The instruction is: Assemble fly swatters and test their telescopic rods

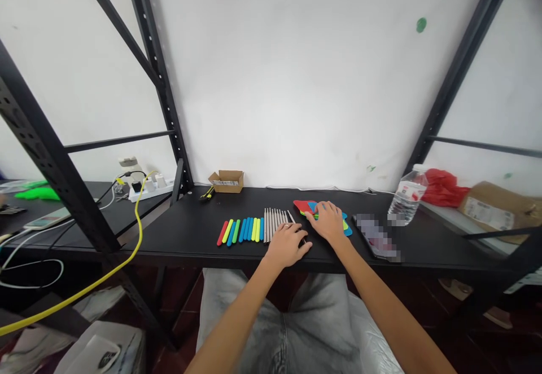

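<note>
My left hand [288, 245] lies over the right end of a row of slim grey sticks [273, 221] with narrowed tips. Its fingers and thumb are closed around one tilted grey stick [291, 216], whose tip shows above the hand. To the left, short coloured sticks with rounded ends [240, 231] are lined up in red, yellow, blue and green. My right hand [329, 220] rests with fingers apart on a loose pile of flat coloured pieces [302, 206], red, blue and yellow-green. The hand covers much of this pile, so the shapes are partly hidden.
An open small cardboard box [227, 181] and a yellow-black tool [207, 194] sit at the back left of the black table [182, 233]. On the right are a blurred phone-like item [376, 237] and a water bottle [409, 196]. A yellow cable [138, 221] hangs at left.
</note>
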`<state>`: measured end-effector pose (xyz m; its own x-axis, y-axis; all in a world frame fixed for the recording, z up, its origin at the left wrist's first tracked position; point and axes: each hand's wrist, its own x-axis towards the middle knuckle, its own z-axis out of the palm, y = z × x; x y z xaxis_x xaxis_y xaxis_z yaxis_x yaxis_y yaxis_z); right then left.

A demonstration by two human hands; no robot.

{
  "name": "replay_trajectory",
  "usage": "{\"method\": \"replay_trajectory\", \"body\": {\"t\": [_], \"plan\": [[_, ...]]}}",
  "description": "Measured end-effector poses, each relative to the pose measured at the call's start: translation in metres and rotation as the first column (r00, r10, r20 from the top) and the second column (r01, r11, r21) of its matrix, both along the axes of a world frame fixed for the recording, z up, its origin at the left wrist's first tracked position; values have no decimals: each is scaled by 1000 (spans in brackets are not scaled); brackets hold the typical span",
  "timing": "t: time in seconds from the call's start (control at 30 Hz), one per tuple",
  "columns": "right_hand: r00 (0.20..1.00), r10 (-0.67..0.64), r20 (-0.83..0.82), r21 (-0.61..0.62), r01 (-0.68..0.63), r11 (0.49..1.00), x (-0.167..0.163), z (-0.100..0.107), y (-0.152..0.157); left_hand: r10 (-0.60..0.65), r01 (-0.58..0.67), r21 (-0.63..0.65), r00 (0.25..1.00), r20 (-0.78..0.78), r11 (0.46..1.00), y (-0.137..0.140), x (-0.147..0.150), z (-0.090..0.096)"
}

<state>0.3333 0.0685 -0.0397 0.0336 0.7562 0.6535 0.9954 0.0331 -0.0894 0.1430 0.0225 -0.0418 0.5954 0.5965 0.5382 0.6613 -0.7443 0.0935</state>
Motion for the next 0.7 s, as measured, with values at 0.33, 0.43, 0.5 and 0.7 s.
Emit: {"method": "replay_trajectory", "body": {"t": [0.33,0.43,0.5,0.7], "plan": [[997,-58,50,-56,61,997,-4,1,-4,-16,16,11,1000,11,1000,-2,-2,2],[997,-21,71,-68,26,997,-5,-2,-4,-3,2,12,1000,17,1000,-2,-2,0],[997,-36,70,-77,41,996,-5,-3,-2,0,0,15,1000,20,1000,-2,-1,-1],[997,-46,58,-99,52,994,-4,-2,1,9,-9,20,1000,11,1000,-2,-3,0]]}}
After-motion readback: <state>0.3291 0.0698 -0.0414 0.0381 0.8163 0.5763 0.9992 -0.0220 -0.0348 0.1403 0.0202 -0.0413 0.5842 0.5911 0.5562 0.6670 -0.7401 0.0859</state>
